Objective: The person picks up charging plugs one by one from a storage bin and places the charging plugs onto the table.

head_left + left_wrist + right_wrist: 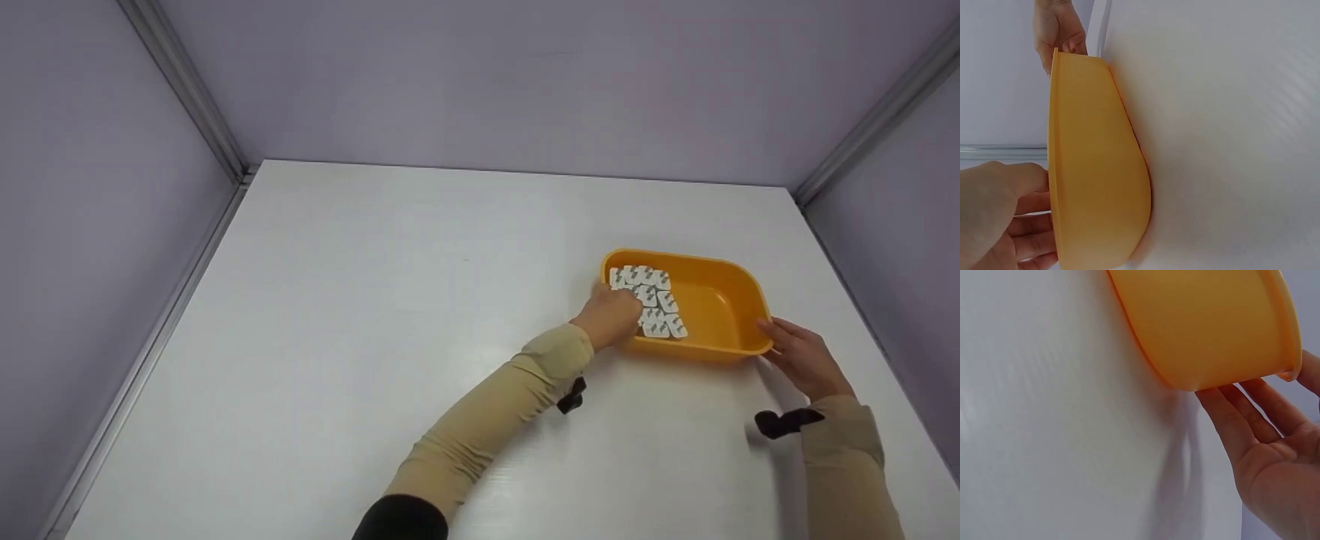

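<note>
An orange-yellow plastic basin with rounded corners stands on the white table. Its left half holds several small, flat white pieces with grey marks, laid close together; their exact kind is too small to tell. My left hand reaches over the basin's left end, fingers bent down inside among the white pieces. The rim hides those fingertips in the left wrist view, so whether they pinch a piece does not show. At the right end, my right hand grips the basin, thumb at the rim and fingers against the outside wall.
The white table extends left of the basin and in front of it. Pale panels enclose the back and both sides, with metal posts at the corners. Black wrist mounts stick out from both sleeves.
</note>
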Demonstrator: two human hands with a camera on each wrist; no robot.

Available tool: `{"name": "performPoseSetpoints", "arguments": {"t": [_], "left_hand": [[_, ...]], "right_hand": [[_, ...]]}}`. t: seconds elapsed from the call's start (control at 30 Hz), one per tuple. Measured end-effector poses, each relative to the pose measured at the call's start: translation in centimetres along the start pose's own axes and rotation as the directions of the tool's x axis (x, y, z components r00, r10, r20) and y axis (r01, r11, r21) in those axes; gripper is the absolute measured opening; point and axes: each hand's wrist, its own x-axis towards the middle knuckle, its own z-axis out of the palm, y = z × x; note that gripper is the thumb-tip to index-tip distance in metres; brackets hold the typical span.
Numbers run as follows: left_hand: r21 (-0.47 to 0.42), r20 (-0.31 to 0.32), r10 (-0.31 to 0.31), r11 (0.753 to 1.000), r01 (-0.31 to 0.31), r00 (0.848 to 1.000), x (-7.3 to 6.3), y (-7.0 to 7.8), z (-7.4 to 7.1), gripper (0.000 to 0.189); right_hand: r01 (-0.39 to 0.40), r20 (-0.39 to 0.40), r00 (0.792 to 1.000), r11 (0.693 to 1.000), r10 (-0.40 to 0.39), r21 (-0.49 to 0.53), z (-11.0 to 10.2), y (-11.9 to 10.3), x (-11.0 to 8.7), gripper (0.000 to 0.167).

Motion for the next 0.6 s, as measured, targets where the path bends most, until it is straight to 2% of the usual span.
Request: {"name": "performPoseSetpoints", "arguments": {"t": [0.3,0.5,0.6], "left_hand": [[-0.029,0.032,-0.051,0.998,0.052,0.998,0.2,0.8,-0.8,0.023],[-0.013,0.014,-0.099,0.995,0.099,0.995,0.2,1.6,-0.9,0.024],[-0.016,-0.001,-0.130,0.991,0.130,0.992,0.2,2.0,-0.7,0.023]], "right_hand": [[-0.003,-0.007,1.000,1.000,0.003,-0.019,0.1,-0.2,-0.1,0.091],[-0.015,-0.020,1.000,0.999,0.014,-0.043,0.2,-0.1,-0.1,0.092],[-0.020,-0.026,0.999,1.000,0.020,-0.019,0.3,0.0,-0.3,0.093]]}}
